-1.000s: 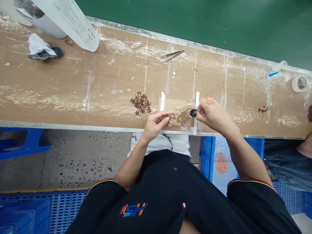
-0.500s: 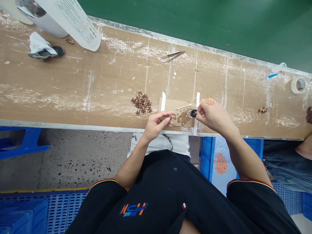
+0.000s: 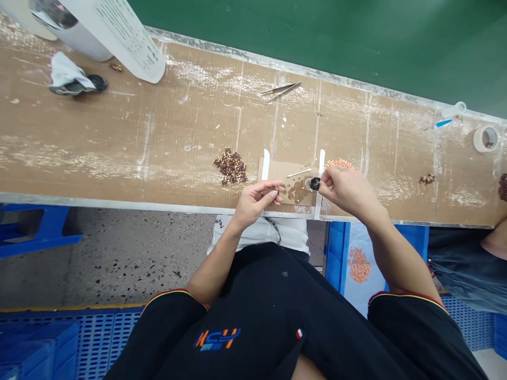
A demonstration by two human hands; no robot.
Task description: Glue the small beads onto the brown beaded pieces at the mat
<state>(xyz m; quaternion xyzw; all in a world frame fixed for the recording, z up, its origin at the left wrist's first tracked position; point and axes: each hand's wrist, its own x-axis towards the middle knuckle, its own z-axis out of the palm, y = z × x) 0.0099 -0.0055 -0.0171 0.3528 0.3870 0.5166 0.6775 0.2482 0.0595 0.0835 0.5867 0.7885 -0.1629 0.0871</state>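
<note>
The step in hand looks like close work on a single piece: the left hand (image 3: 257,200) pinches a small brown-gold piece (image 3: 276,189) between thumb and fingers at the near left part of the damp cardboard sheet (image 3: 274,170). The right hand (image 3: 350,190) has thumb and forefinger drawn together at the edge of a small black round object (image 3: 315,183), by the right-hand white tape strip (image 3: 322,161); what lies between them, if anything, I cannot tell. A cotton swab (image 3: 299,172) rests just beyond. The next move seems to call for a light, steady left pinch and careful right fingertips, so the black object stays level
</note>
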